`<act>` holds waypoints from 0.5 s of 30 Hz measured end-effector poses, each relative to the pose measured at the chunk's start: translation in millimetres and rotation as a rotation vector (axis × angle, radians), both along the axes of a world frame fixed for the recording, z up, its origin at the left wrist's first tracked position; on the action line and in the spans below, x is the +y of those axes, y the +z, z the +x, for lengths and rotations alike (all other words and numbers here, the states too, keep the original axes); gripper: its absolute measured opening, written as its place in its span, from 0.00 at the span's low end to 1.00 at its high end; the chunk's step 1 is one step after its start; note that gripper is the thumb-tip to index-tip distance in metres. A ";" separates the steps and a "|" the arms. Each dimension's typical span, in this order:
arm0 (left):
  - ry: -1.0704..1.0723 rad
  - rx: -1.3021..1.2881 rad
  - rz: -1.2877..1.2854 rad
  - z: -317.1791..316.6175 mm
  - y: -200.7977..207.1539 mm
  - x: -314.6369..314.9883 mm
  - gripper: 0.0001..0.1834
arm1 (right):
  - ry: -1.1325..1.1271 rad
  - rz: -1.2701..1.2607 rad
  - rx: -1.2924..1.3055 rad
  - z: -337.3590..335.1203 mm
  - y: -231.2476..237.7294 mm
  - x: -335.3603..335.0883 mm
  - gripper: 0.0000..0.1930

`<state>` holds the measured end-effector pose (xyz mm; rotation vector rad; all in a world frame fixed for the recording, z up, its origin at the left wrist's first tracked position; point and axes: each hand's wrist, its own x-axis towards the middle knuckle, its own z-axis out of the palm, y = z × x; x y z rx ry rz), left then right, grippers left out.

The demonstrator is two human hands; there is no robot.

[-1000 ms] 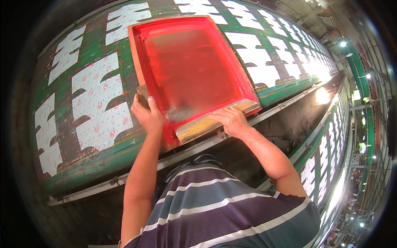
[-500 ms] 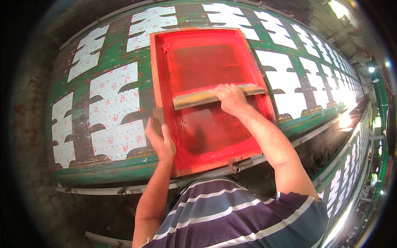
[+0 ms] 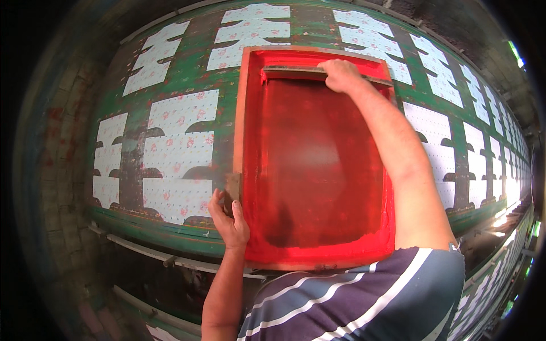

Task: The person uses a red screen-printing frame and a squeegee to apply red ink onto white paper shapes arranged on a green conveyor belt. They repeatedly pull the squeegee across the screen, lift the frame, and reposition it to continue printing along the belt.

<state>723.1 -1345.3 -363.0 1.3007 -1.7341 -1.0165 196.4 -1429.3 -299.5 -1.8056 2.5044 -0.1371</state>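
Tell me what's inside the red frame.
Inside the red frame: a dark red screen, red paint along its edges, and a long squeegee at the far end, gripped by the right hand. The right forearm hides part of the right side.

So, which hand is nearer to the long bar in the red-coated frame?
Right. The right hand grips the long bar at the far end of the red-coated frame; the left hand is well away, by the brown block on the frame's left side.

Room lies open over the red mesh, the squeegee blocking its far end.
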 end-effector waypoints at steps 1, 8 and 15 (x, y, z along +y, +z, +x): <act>0.001 -0.029 -0.036 -0.1 -0.8 0.2 0.31 | 0.002 -0.003 -0.001 -5.7 2.7 -4.3 0.21; 0.031 -0.108 -0.079 -2.9 0.7 -0.4 0.26 | 0.002 0.041 -0.023 -17.5 10.2 -11.9 0.21; 0.105 -0.087 -0.001 -8.7 3.4 -6.6 0.21 | 0.016 0.194 -0.211 12.9 28.9 19.9 0.24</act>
